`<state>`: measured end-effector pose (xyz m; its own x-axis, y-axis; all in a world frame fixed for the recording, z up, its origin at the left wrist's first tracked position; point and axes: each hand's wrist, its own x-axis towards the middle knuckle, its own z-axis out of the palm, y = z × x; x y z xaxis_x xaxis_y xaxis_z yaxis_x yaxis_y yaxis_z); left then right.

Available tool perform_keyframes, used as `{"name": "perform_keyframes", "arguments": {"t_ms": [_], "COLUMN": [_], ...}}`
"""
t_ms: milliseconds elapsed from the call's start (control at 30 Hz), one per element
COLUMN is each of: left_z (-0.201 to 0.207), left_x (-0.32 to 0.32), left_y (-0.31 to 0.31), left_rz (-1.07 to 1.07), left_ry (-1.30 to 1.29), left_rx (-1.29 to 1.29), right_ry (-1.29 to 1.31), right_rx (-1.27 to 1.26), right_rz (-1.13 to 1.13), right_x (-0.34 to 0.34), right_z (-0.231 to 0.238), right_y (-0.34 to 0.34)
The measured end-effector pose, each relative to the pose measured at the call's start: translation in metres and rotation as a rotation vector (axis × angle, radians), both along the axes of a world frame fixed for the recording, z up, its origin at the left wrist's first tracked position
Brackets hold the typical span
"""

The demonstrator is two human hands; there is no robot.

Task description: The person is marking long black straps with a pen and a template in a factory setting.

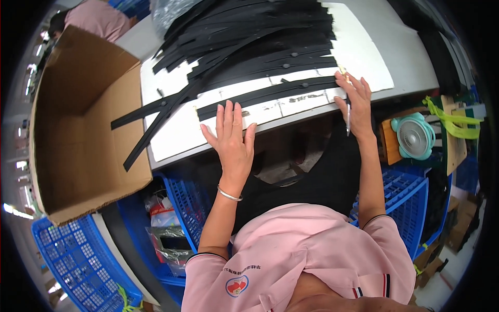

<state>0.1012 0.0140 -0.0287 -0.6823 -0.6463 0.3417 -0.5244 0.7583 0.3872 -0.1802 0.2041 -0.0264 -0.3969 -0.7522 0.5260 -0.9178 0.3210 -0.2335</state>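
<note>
A black zipper (275, 95) lies straight along the near edge of a white board (379, 62); its slider shows as a small dark bump right of the middle. My left hand (233, 143) rests flat, fingers stretched over the zipper's left end. At its right end is my right hand (357, 106), with fingertips near the tip of the strip. A slim silver pen (348, 122) is tucked in that hand, pointing down toward me. Dark marks and short lines are drawn on the board below the zipper. Beyond it lies a thick pile of black zippers (260, 36).
Two loose zippers (150, 136) cross at the left, hanging past the board toward an open cardboard box (88, 135). Blue plastic baskets (86, 260) stand below the table. At right is a small turquoise fan (414, 136). Another person (99, 21) sits at the far left.
</note>
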Motion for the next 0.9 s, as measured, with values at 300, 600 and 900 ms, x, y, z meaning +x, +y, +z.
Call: {"name": "perform_keyframes", "arguments": {"t_ms": [300,600,900], "left_z": [-0.002,-0.005,-0.006], "left_x": [0.030,0.032,0.030], "left_y": [-0.016,-0.019,-0.020], "left_rz": [0.084,0.087,0.106], "left_ry": [-0.029,0.049,0.083], "left_rx": [0.007,-0.042,-0.031], "right_ry": [-0.043,-0.604,-1.025], "right_rx": [0.063,-0.260,-0.256], "right_rz": [-0.010,0.108,0.429], "right_x": [-0.003,0.041,0.134], "right_z": [-0.001,0.029,0.042], "right_y": [-0.001,-0.047,-0.161]}}
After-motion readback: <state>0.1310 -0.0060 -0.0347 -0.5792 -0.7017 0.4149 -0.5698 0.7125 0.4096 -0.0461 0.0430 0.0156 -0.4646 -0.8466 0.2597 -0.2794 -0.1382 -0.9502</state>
